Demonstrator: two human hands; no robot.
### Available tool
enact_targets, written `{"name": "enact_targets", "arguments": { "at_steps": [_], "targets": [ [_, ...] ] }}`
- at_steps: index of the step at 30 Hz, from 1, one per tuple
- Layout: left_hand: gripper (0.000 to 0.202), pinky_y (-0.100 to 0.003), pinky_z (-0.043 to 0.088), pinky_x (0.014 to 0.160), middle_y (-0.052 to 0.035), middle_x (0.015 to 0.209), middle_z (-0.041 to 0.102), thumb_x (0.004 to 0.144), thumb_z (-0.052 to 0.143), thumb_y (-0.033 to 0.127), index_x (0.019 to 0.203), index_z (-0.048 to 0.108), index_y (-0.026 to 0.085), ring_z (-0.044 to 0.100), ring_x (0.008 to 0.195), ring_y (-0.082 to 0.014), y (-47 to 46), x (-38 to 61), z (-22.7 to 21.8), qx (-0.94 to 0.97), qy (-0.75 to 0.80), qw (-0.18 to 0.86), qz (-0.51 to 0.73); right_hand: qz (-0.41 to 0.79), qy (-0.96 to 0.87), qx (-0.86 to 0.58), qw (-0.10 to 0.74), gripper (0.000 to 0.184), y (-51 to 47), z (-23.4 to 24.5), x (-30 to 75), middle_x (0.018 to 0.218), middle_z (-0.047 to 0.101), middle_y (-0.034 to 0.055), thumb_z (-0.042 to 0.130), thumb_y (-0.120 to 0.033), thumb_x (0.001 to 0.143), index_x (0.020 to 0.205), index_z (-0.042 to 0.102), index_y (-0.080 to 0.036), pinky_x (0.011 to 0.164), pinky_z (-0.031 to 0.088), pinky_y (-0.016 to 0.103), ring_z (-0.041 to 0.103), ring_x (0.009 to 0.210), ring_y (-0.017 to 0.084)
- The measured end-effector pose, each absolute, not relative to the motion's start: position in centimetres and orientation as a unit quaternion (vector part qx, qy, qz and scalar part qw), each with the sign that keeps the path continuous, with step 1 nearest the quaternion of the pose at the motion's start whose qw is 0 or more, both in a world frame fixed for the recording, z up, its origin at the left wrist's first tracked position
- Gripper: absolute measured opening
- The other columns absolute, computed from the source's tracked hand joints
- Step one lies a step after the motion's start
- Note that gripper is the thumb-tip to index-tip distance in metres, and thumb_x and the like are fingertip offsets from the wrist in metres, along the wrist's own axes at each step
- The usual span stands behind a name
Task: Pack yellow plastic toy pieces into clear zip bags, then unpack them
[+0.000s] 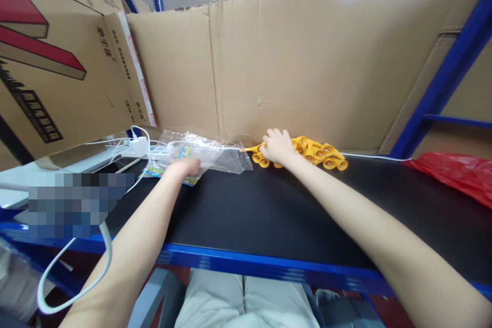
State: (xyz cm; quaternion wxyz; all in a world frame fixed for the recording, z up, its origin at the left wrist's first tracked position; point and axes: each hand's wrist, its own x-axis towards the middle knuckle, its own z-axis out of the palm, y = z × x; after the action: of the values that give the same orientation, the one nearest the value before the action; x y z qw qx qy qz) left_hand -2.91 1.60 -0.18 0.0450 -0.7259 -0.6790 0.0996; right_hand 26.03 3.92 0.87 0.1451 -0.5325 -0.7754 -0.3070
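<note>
Several yellow plastic pieces (319,154), each with a flared, cup-like end and a thin stem, lie heaped against the back cardboard. My right hand (277,146) rests over the left part of this heap, its fingers curled down around some of the pieces. To the left, my left hand (185,166) is closed at a clear plastic bag (230,160) with brightly printed card (154,171). Its fingertips are partly hidden, but the bag bunches beside them. More crumpled clear film spreads behind that hand.
A large cardboard sheet (307,61) walls off the back of the black tabletop (246,210). A printed carton (65,72) stands at left, above white cables and a charger (139,147). A red plastic bag (457,171) lies at right. Blue metal framing (269,261) edges the table.
</note>
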Motion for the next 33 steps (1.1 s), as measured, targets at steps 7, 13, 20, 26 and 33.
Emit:
{"name": "enact_targets", "arguments": {
  "at_steps": [7,13,20,26,33],
  "targets": [
    [0.055,-0.044,0.036,0.098,-0.012,0.134,0.049,0.078,0.048,0.031,0.132,0.046,0.024,0.048,0.119,-0.031,1.1,-2.2,0.1,-0.697,-0.705,-0.003,0.127,-0.176,-0.807,-0.562,0.052,0.038,7.4,0.0,22.1,0.121,0.056,0.0124,0.039,-0.032,0.085,0.112,0.061,-0.018,0.094,0.027,0.046,0.049,0.109,0.027],
    [0.054,-0.043,0.038,0.097,-0.0108,0.132,0.051,0.078,0.047,0.027,0.131,0.047,0.025,0.051,0.116,-0.0302,1.2,-2.4,-0.2,-0.714,-0.691,-0.001,0.114,-0.101,-0.778,-0.62,0.012,0.035,8.5,-0.6,22.3,0.111,0.063,0.0134,0.047,-0.029,0.078,0.107,0.065,-0.019,0.079,0.043,0.038,0.059,0.1,0.027],
    [0.061,-0.035,0.041,0.095,-0.0107,0.135,0.048,0.073,0.042,0.014,0.134,0.044,0.02,0.051,0.118,-0.0252,1.6,-2.5,-0.6,-0.728,-0.673,-0.008,0.128,-0.105,-0.764,-0.636,0.015,0.035,7.5,-0.6,25.6,0.111,0.063,0.0126,0.048,-0.026,0.077,0.107,0.065,-0.018,0.079,0.044,0.036,0.058,0.101,0.026],
    [0.065,-0.034,0.043,0.093,-0.0117,0.132,0.05,0.072,0.043,0.014,0.137,0.04,0.022,0.053,0.116,-0.0254,2.0,-2.7,-0.9,-0.738,-0.664,0.0,0.119,-0.132,-0.772,-0.621,0.031,0.039,7.4,-1.3,28.4,0.114,0.059,0.0158,0.04,-0.031,0.083,0.112,0.06,-0.014,0.084,0.041,0.039,0.054,0.105,0.027],
    [0.065,-0.031,0.041,0.095,-0.0109,0.133,0.049,0.071,0.042,0.014,0.136,0.041,0.02,0.052,0.117,-0.0235,2.7,-3.3,-1.7,-0.755,-0.65,0.003,0.087,-0.224,-0.739,-0.631,0.077,0.039,6.7,-1.5,28.7,0.109,0.06,0.0185,0.037,-0.03,0.084,0.105,0.061,-0.007,0.089,0.03,0.045,0.048,0.105,0.028]
  ]
}}
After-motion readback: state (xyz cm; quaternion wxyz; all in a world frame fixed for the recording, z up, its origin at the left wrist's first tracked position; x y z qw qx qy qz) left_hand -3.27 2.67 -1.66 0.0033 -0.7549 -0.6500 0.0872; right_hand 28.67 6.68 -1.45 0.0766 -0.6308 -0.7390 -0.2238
